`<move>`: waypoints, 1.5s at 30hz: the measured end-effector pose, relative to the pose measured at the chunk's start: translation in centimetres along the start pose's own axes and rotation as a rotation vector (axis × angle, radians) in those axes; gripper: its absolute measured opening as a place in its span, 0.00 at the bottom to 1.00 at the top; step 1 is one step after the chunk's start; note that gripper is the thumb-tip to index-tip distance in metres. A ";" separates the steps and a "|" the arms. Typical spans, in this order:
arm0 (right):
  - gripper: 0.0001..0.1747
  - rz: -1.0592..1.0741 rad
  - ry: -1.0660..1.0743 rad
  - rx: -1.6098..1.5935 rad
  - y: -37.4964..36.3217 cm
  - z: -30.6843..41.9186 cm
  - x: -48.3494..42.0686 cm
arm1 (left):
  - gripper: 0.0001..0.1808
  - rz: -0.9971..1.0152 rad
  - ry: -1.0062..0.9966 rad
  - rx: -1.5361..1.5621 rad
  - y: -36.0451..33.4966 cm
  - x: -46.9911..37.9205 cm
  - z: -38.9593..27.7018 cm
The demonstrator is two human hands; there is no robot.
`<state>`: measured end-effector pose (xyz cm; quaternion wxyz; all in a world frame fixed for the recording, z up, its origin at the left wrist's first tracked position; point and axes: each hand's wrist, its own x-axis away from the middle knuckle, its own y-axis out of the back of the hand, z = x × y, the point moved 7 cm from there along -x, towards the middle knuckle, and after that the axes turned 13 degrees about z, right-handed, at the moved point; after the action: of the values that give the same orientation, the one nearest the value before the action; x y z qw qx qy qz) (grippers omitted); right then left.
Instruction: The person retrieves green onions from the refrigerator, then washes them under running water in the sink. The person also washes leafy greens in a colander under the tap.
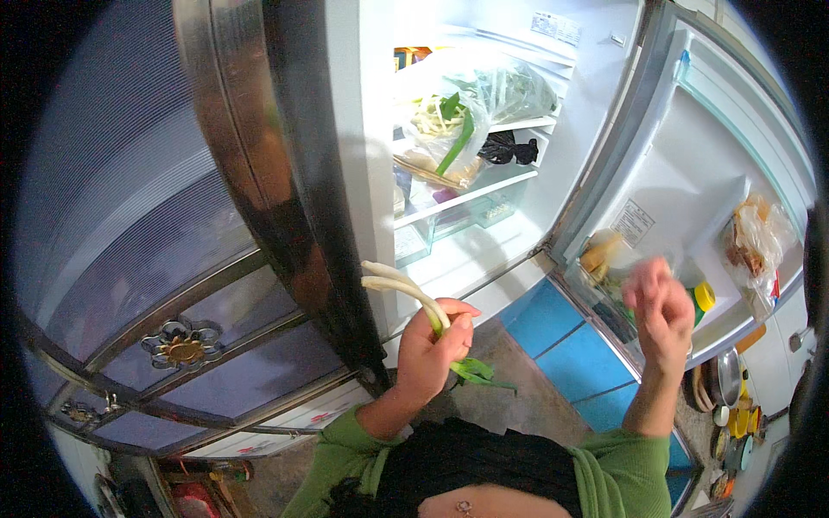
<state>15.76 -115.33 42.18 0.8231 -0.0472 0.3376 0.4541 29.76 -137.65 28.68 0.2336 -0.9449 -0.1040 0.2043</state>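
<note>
My left hand is closed around a few spring onions. Their white ends point up and to the left, and the green leaves hang out below my fist. My right hand is raised in front of the open refrigerator door, blurred, with its fingers bent; I see nothing in it. Ahead, inside the lit refrigerator, a clear plastic bag of pale stalks rests on a shelf. A long green leaf sticks out of it. Beside it is another clear bag of greens.
A knotted black plastic bag sits on the shelf below. The door racks hold a bagged item and a yellow-capped bottle. A dark-framed door stands at left. Pans and dishes are at lower right.
</note>
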 end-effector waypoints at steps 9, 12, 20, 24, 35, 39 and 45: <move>0.10 -0.568 -0.910 -0.677 3.0 -20.6 36.9 | 0.08 -0.032 0.076 0.001 0.7 -1.5 2.6; 0.22 -0.032 -1.315 -0.295 1.3 -24.5 43.8 | 0.09 -0.054 0.212 -0.040 0.3 -1.6 4.3; 0.28 0.507 -1.075 0.738 -1.4 -24.8 21.2 | 0.10 0.084 0.083 0.028 -0.4 -1.8 3.5; 0.15 0.241 -0.196 0.586 -5.0 -13.0 1.4 | 0.09 0.070 0.071 -0.001 0.2 -1.5 2.8; 0.08 0.067 0.554 1.040 -13.6 -0.6 -20.0 | 0.08 0.076 0.081 -0.089 1.0 0.1 1.1; 0.13 0.132 0.556 1.216 -14.5 -1.2 -24.4 | 0.08 0.083 0.076 -0.081 0.8 -0.1 0.7; 0.12 0.271 0.419 1.381 -14.6 -3.2 -26.9 | 0.08 0.072 -0.050 -0.257 0.6 -1.2 -0.7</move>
<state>15.79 -144.32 52.46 0.5202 0.4383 0.7001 0.2171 29.08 -138.76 29.34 0.1008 -0.9648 -0.1011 0.2209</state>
